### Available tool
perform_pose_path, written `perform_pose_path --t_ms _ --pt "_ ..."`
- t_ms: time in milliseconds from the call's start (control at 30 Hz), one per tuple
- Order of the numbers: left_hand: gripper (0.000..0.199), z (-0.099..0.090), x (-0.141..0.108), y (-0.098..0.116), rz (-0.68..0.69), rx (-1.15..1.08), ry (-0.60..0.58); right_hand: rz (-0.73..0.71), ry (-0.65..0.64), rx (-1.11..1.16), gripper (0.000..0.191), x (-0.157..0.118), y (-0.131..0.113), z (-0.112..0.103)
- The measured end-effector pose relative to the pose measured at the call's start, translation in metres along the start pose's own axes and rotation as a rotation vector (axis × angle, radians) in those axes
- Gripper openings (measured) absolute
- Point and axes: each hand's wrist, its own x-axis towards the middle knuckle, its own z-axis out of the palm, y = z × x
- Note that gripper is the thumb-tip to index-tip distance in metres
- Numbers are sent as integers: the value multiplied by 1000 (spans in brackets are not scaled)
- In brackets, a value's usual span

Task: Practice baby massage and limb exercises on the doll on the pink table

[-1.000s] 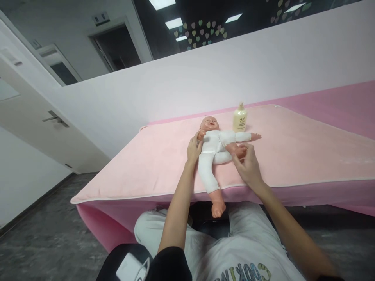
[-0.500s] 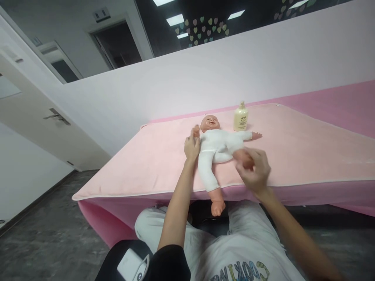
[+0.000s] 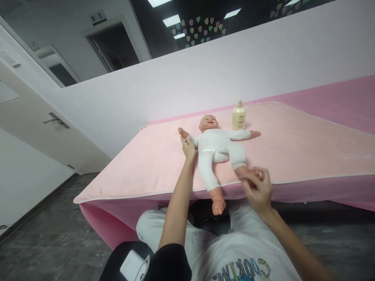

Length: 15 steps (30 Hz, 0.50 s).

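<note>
A baby doll [image 3: 215,142] in a white suit lies on its back on a pink blanket [image 3: 158,164], head toward the wall. My left hand [image 3: 189,148] is closed around the doll's arm on the left, just below its small hand. With my right hand [image 3: 259,189] I grip the doll's foot on the right, fingers bent around it; much of that foot is hidden. The doll's other leg [image 3: 209,171] hangs with its foot over the table's front edge. Its other arm [image 3: 241,134] lies stretched out to the right, touched by neither hand.
A pale yellow pump bottle [image 3: 239,118] stands behind the doll's outstretched arm. Behind the table is a white wall [image 3: 175,82] with a dark window above. My legs are under the table's front edge. A white device [image 3: 133,267] rests at the lower left.
My left hand has moved the doll's arm outward to the left. My right hand has lowered the doll's foot toward the front edge, and the leg is straighter.
</note>
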Motion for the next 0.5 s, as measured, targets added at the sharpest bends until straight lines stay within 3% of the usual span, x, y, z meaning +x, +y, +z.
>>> perform_pose_path --t_ms 100,233,300,367,433,500 --pt "67 0 3 -2 -70 -29 19 -75 28 17 12 -8 -6 -11" --pt "64 -1 0 0 168 52 -115 -13 63 44 14 41 -13 7" --pt "60 -2 -2 3 315 163 -220 4 -45 10 15 66 -8 30" --pt "55 -2 -3 4 409 269 -298 9 -236 -30 16 82 0 54" --pt "52 -2 -4 4 434 285 -318 10 -382 -56 17 89 6 69" --pt "53 -2 -3 2 382 212 -292 4 -422 -50 17 88 4 71"
